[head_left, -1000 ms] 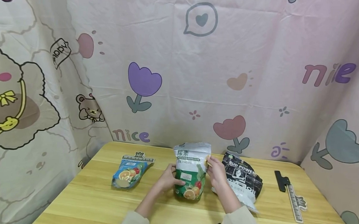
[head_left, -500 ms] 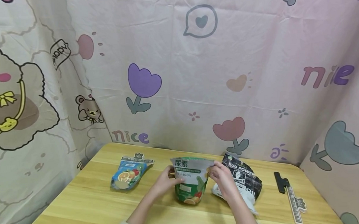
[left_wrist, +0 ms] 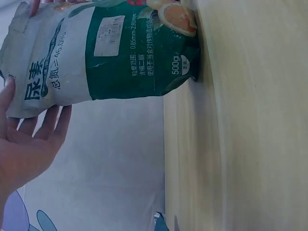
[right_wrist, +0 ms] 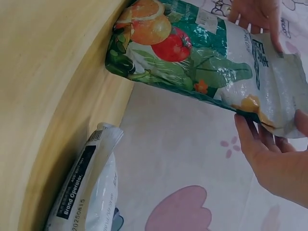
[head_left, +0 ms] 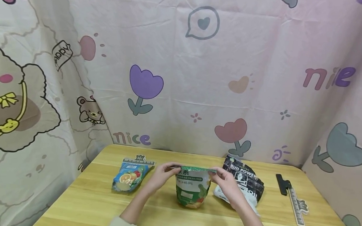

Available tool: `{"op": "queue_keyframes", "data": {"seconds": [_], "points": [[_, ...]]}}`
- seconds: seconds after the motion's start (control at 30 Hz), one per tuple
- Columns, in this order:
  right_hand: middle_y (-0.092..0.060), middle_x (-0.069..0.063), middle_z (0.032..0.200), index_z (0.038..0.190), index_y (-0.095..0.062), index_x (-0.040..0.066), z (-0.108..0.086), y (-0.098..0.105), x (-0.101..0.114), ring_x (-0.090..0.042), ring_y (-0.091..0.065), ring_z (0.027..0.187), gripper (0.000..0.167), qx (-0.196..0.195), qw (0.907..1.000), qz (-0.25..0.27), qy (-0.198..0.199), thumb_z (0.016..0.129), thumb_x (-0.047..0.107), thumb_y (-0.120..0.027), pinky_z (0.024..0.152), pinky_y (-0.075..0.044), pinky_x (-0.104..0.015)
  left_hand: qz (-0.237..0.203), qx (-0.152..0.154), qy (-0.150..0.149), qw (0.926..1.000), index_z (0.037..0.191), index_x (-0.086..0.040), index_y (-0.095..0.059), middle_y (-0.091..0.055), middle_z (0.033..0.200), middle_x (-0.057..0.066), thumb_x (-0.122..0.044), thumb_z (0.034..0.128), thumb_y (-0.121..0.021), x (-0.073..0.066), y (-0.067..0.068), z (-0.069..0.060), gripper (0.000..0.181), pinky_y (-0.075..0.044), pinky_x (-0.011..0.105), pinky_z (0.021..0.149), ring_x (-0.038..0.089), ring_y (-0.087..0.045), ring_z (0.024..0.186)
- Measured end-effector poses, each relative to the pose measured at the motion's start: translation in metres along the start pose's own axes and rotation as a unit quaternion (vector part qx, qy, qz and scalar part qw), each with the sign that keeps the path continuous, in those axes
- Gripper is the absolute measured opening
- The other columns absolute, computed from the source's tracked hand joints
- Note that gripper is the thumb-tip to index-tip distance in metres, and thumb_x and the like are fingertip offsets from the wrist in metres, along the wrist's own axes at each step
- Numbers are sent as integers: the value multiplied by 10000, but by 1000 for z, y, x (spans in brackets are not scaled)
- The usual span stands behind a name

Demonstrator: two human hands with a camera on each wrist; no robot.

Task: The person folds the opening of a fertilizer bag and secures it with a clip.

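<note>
A green-and-white fertilizer bag [head_left: 192, 190] with printed fruit and vegetables stands upright on the table, its top edge folded over. My left hand [head_left: 163, 175] pinches the upper left corner, thumb in front and fingers behind. At the upper right corner, my right hand [head_left: 227, 184] pinches the bag likewise. The left wrist view shows the bag's front [left_wrist: 127, 57] with a white label and the left hand [left_wrist: 31, 151] at its top. In the right wrist view the right hand [right_wrist: 274, 166] holds the crumpled white top.
To the left lies a blue bag [head_left: 129, 178] with a piano-keyboard clip [head_left: 138, 162] across its top. A black-and-white soil bag [head_left: 245, 181] leans just right of the right hand. Farther right are a black clip [head_left: 282, 184] and another keyboard clip [head_left: 297, 205]. Printed curtains [head_left: 185, 76] hang behind the table.
The bag's top has gone from standing tall to folded over and lower. My left hand has moved up from its side to the top corner; the right stays near the right corner.
</note>
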State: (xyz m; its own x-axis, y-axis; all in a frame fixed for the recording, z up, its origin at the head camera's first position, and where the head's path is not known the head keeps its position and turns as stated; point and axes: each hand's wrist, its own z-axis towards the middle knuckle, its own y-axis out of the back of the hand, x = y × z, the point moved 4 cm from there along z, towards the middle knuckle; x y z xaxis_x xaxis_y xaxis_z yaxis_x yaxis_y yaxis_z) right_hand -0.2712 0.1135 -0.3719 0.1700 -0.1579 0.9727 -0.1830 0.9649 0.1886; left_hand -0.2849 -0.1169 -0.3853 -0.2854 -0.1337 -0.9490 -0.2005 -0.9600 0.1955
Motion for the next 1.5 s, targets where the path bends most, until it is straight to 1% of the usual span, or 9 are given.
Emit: {"op": "queue_keyframes", "data": {"seconds": [0.33,0.5,0.8,1.0,1.17,1.23,1.33,1.43,1.5], "points": [[-637,-96,992,1015,-654,1,6,0,1,-206,-560,944,293,-355,9993,50,42,927,262,-553,837,-473,-381,64,-214,251,9994,1069,22,-659,-661,1007,108,-347,908,-574,-3,-3,8,411,-387,474,930,260,-570,1020],[-563,-61,820,737,-546,16,10,-1,2,-183,-538,856,295,-382,9986,308,-213,920,246,-563,813,-478,-363,18,-313,608,9977,1054,25,-665,-667,986,105,-380,903,-571,-4,-2,12,442,-333,530,955,285,-543,1065],[-522,-48,827,612,-434,73,15,-2,2,-179,-509,903,358,-413,9956,673,-501,912,212,-573,792,-471,-333,-471,-62,993,9939,936,53,-673,-681,891,96,-393,908,-557,-3,-2,15,462,-320,503,977,240,-589,986],[-586,-71,894,649,-512,25,15,-2,0,-197,-498,1009,321,-548,9955,569,-517,913,199,-569,811,-468,-346,-913,-98,1028,9905,992,87,-644,-667,936,97,-333,925,-540,-4,-3,14,438,-360,444,961,196,-582,949],[-603,-80,967,991,-597,-11,9,3,7,-218,-560,927,237,-1030,9935,-428,207,900,208,-607,825,-467,-392,-457,-571,881,9934,1045,48,-635,-648,968,88,-316,895,-600,-5,-1,12,395,-396,447,922,218,-571,958],[-594,-73,1054,1147,-575,38,4,6,15,-216,-574,906,314,-1408,9776,-1152,1056,878,184,-642,801,-472,-391,-70,-874,411,9953,1107,2,-617,-625,1029,74,-266,869,-646,-10,0,11,360,-432,439,881,227,-562,979],[-593,-78,1100,1117,-597,43,-3,6,28,-245,-565,966,308,-1791,9191,-2162,2763,824,82,-683,859,-439,-376,906,-1212,-994,9835,1144,-36,-603,-584,1134,70,-136,813,-708,-24,-1,7,362,-440,418,881,237,-530,1044],[-618,-78,1066,1013,-642,28,-8,1,34,-258,-546,1001,258,-1603,8487,-2935,4097,760,14,-694,931,-382,-339,2118,-1264,-2570,9344,1075,-50,-641,-595,1121,56,-55,750,-751,-38,-7,2,343,-440,381,887,213,-521,1058],[-628,-56,1038,973,-659,48,-7,-4,33,-237,-558,1006,229,-1270,8232,-3318,4429,748,23,-698,949,-378,-319,2809,-1123,-3303,8941,1032,-61,-667,-616,1087,44,-55,728,-768,-43,-14,0,320,-437,341,895,193,-527,1050]]}}
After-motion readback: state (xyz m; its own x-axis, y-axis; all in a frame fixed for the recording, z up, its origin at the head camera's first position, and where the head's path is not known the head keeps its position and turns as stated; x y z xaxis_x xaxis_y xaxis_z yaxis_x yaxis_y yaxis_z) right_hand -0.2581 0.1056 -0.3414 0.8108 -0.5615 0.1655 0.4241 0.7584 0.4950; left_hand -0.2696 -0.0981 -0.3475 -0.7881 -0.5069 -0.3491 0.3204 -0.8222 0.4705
